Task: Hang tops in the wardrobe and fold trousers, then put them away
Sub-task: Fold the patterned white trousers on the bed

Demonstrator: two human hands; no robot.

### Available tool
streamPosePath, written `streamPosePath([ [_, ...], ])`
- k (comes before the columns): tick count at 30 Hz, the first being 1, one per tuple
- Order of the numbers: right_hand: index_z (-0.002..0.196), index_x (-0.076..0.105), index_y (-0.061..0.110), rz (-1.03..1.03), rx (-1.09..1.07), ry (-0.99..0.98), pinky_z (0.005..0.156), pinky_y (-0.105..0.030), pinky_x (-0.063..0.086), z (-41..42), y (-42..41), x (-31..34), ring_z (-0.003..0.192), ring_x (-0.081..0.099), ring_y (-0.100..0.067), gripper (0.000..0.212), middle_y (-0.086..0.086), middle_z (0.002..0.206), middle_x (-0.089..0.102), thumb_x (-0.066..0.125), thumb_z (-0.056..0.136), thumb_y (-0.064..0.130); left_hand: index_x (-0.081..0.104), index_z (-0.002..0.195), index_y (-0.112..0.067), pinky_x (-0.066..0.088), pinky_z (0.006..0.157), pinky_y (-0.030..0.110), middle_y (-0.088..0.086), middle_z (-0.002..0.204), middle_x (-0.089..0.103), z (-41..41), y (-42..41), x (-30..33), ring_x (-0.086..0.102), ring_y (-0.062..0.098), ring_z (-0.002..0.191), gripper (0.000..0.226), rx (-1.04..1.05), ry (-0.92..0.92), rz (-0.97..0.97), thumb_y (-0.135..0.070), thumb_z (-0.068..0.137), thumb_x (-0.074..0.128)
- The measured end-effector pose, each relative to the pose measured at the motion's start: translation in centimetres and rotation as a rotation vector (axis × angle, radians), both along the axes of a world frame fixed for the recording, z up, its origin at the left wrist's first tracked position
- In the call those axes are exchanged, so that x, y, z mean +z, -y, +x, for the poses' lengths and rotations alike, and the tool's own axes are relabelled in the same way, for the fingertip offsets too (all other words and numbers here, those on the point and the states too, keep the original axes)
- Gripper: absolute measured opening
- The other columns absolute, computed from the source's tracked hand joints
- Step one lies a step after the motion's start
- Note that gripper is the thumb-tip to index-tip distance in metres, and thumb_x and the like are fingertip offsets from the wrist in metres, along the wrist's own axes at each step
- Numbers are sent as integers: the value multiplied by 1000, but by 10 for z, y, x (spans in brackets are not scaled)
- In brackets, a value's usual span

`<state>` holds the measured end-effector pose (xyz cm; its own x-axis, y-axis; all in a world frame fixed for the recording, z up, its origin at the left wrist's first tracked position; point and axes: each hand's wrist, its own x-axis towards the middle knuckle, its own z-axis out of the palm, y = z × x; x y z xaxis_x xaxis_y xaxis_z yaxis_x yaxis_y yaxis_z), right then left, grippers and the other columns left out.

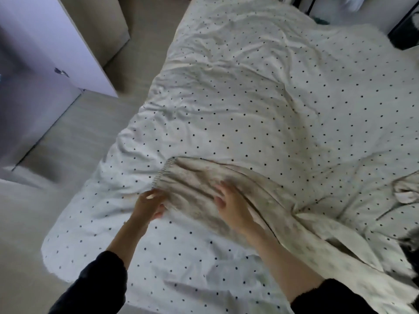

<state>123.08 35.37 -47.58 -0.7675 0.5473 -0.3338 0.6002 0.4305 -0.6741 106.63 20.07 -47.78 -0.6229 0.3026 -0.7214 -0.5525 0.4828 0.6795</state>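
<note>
Head view: beige trousers [204, 184] are being laid near the left edge of the dotted duvet [260, 98], with floor [74, 143] lying beside it. The waistband corner is being pinched by the left hand [149, 206], while the fabric is being pressed under the flat, open-fingered right hand [231, 207].

Bed [260, 91] open across its middle and far end, only rumpled duvet there. Trousers [204, 191] cover the near right part; more clothes [405, 191] at right edge. Floor strip [95, 137] free along left edge, then wardrobe [45, 55].
</note>
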Motion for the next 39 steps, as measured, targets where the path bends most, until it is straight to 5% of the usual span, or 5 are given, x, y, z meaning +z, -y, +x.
streamPosePath([
  [9, 124, 57, 11, 566, -114, 66, 103, -55, 35, 7, -20, -23, 128, 45, -31, 43, -11, 137, 50, 66, 83, 14, 55, 78, -8, 43, 57, 29, 8, 74, 56, -5, -18, -29, 53, 18, 64, 28, 395, 187, -27, -26, 78, 76],
  [15, 136, 45, 18, 532, -124, 300, 107, -46, 24, 4, -57, -31, 129, 37, -25, 48, -1, 137, 48, 53, 91, 33, 51, 120, -3, 50, 66, 28, 13, 100, 61, -3, -19, -24, 60, 20, 78, 34, 491, 90, 268, 4, 87, 53],
  [23, 98, 69, 16, 479, -237, 188, 92, -35, 24, -16, -51, -22, 100, 58, -26, 19, -4, 99, 68, 52, 91, 20, 54, 104, -19, 51, 70, 28, 9, 95, 61, -9, 3, -16, 59, 16, 77, 30, 432, -183, 287, 5, 87, 58],
  [32, 131, 47, 19, 352, -167, 226, 107, -52, 28, 23, -42, -21, 129, 40, -28, 37, -2, 144, 38, 48, 94, 22, 21, 148, -21, 9, 114, 49, 20, 156, 2, 45, -19, -16, 3, 35, 144, 59, -343, -624, -499, -20, 94, 46],
  [39, 150, 18, 23, 259, -185, 577, 114, -53, 14, 177, -57, -44, 145, 14, -21, 58, -1, 158, 14, 42, 97, 31, 10, 151, -24, -16, 111, 50, 8, 157, -16, 149, -68, -20, -19, 25, 143, 57, -1059, -859, -455, -37, 100, 33],
])
